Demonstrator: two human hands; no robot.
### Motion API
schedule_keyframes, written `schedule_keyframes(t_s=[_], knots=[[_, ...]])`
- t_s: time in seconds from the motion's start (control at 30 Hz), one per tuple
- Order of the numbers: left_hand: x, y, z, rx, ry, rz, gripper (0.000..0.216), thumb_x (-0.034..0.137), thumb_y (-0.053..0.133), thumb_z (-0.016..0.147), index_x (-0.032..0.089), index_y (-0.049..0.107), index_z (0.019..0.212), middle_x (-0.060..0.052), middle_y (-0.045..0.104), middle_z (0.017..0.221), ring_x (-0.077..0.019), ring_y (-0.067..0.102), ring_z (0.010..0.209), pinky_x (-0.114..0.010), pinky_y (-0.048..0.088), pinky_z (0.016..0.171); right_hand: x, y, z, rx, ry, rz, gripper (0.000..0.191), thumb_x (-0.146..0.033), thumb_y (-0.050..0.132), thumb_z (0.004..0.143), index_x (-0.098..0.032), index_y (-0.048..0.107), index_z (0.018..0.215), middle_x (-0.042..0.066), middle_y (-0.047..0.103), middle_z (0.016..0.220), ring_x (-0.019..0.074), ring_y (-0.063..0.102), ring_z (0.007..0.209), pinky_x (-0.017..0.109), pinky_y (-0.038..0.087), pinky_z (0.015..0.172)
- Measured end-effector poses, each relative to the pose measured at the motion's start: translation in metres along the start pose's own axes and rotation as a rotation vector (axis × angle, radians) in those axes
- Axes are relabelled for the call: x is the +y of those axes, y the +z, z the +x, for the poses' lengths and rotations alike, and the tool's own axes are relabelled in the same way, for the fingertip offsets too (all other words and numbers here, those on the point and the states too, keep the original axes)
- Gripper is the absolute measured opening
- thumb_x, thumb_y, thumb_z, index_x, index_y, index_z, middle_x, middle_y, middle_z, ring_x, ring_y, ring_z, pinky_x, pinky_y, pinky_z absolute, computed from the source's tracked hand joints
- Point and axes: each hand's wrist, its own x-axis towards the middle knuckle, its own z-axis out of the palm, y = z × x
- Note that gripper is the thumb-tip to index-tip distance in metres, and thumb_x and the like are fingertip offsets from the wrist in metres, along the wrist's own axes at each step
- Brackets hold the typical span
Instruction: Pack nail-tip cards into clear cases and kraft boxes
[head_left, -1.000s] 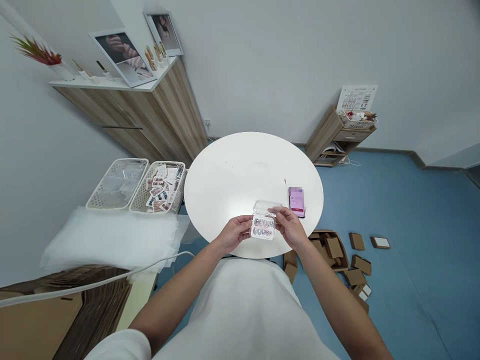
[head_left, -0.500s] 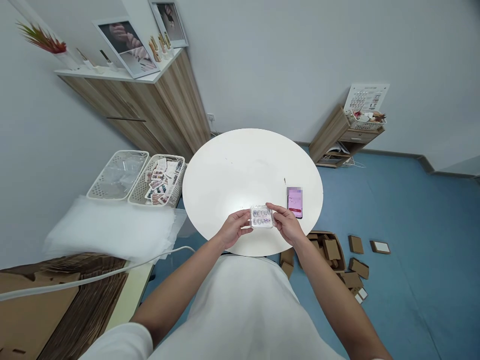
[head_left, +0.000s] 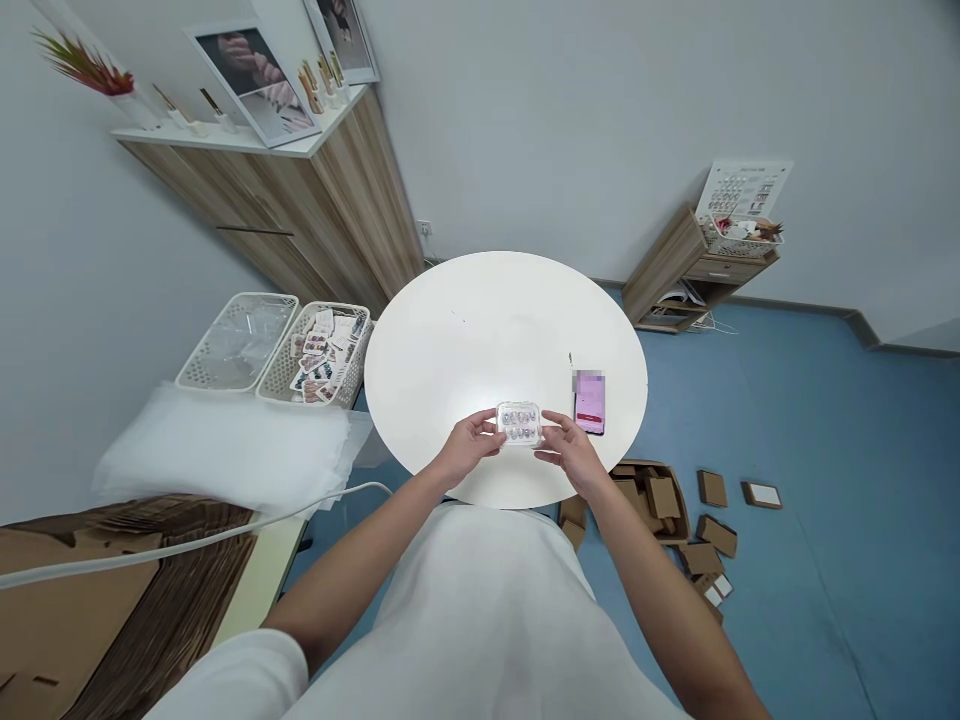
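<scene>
A small clear case of press-on nails (head_left: 519, 425), laid out in two rows, is held over the near part of the white oval table (head_left: 495, 320). My left hand (head_left: 471, 447) pinches its left side, thumb on the front corner. On the opposite side, my right hand (head_left: 568, 449) has its fingers curved along the right edge. Some fingertips are hidden behind the case. A phone with a lit pink screen (head_left: 590, 402) lies on the table just right of my right hand.
Left of the table stand two white baskets, one with clear plastic bags (head_left: 244, 340), one with nail cards (head_left: 322, 360). White foam sheets (head_left: 225, 445) and flattened cardboard (head_left: 187, 600) lie nearer. Small brown boxes (head_left: 664, 497) fill a carton on the floor at right; several lie loose.
The nail case has moved slightly left and away from me, and its front has tilted into clearer view. My right hand's index finger has shifted from the top corner to the right side.
</scene>
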Motion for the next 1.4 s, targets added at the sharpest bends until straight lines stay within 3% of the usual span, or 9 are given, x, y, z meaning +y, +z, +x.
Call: schedule_keyframes(t_s=[0.13,0.23,0.57,0.73,0.87,1.03,1.17,1.4], knots=[[-0.002,0.001,0.002,0.068,0.012,0.047,0.065,0.033,0.072,0.063,0.019,0.046,0.121,-0.006,0.058,0.092,-0.0136,0.058,0.075,-0.033,0.046,0.074,0.002,-0.001,0.004,0.049,-0.021,-0.057,0.042,-0.036,0.071,0.060,-0.024,0.054,0.097,-0.001,0.060,0.074,0.0138,0.058,0.069,0.034,0.049,0.072],[-0.002,0.002,0.002,0.114,0.040,0.113,0.056,0.037,0.070,0.064,0.018,0.052,0.113,-0.007,0.057,0.098,-0.0135,0.058,0.074,-0.031,0.047,0.072,0.001,0.001,0.007,0.084,-0.026,-0.027,0.045,-0.035,0.072,0.058,-0.022,0.052,0.095,-0.003,0.059,0.069,0.0119,0.056,0.065,0.033,0.048,0.070],[-0.013,0.006,0.007,0.105,0.074,0.146,0.046,0.034,0.070,0.063,0.016,0.054,0.103,-0.003,0.058,0.084,-0.0124,0.058,0.073,-0.031,0.046,0.074,0.004,-0.004,0.011,0.072,0.005,-0.016,0.043,-0.033,0.073,0.057,-0.022,0.051,0.094,-0.005,0.058,0.067,0.0101,0.055,0.063,0.031,0.047,0.070],[-0.021,0.009,0.011,0.127,0.052,0.224,0.055,0.036,0.068,0.066,0.017,0.048,0.114,-0.003,0.057,0.084,-0.0111,0.058,0.070,-0.031,0.046,0.073,0.013,-0.013,0.020,0.035,0.018,-0.062,0.044,-0.035,0.072,0.058,-0.022,0.050,0.095,-0.004,0.058,0.069,0.0118,0.056,0.066,0.033,0.048,0.070],[-0.019,0.007,0.014,0.138,0.088,0.430,0.077,0.041,0.067,0.066,0.022,0.030,0.131,-0.006,0.055,0.096,-0.0125,0.059,0.073,-0.034,0.047,0.073,0.016,-0.023,0.028,-0.020,0.028,-0.089,0.048,-0.037,0.070,0.060,-0.024,0.047,0.100,-0.004,0.058,0.072,0.0121,0.057,0.066,0.034,0.048,0.072],[-0.004,0.001,0.014,0.161,0.307,0.893,0.100,0.045,0.076,0.050,0.029,0.026,0.134,-0.010,0.041,0.123,-0.0250,0.050,0.102,-0.042,0.044,0.083,0.014,-0.028,0.040,-0.086,0.021,-0.136,0.047,-0.039,0.068,0.062,-0.025,0.046,0.101,-0.003,0.057,0.077,0.0128,0.058,0.069,0.035,0.048,0.073],[0.001,-0.005,0.012,0.139,0.371,1.111,0.098,0.043,0.076,0.051,0.027,0.028,0.134,-0.010,0.042,0.120,-0.0279,0.046,0.108,-0.043,0.042,0.087,0.015,-0.020,0.049,-0.172,0.027,-0.161,0.048,-0.040,0.067,0.062,-0.024,0.045,0.102,-0.003,0.057,0.077,0.0133,0.058,0.069,0.035,0.047,0.072],[-0.003,-0.027,0.007,0.132,0.408,1.190,0.082,0.038,0.072,0.060,0.021,0.033,0.130,-0.010,0.048,0.114,-0.0256,0.048,0.103,-0.040,0.042,0.086,0.021,0.007,0.055,-0.271,-0.014,-0.302,0.048,-0.040,0.061,0.070,-0.024,0.041,0.110,0.002,0.055,0.090,0.0135,0.059,0.070,0.031,0.047,0.065]])
